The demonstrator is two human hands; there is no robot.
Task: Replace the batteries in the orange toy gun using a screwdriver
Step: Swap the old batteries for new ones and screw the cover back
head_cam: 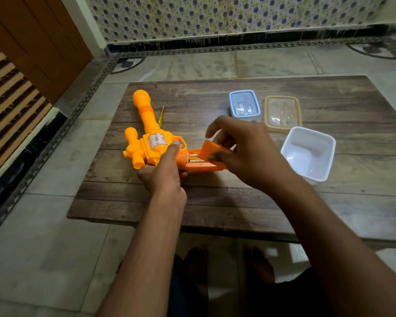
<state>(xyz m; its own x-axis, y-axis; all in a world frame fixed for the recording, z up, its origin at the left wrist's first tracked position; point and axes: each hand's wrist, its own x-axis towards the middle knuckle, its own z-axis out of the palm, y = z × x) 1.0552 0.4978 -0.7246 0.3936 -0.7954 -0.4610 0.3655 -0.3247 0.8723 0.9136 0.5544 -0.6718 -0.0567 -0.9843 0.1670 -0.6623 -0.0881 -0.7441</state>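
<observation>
Orange toy gun [151, 143] lying left-centre on wooden counter [215, 202], barrel pointing far. Left hand [164, 172] gripping gun body near trigger. Right hand [242, 152] pinching orange battery cover [212, 151], lifted above open grip; batteries [196, 159] visible inside. Screwdriver [161, 116] just right of barrel. Tiny screw [227, 188] near counter's near edge. Three plastic containers [308, 153] right.

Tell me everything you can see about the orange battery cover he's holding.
The battery cover is a small flat panel that looks like orange plastic, matching the toy gun. It is off its seat and tilted up over the open compartment in the gun's grip, where batteries show beneath. The right hand pinches it by its edges; the left hand steadies the gun on the wooden table.
</observation>
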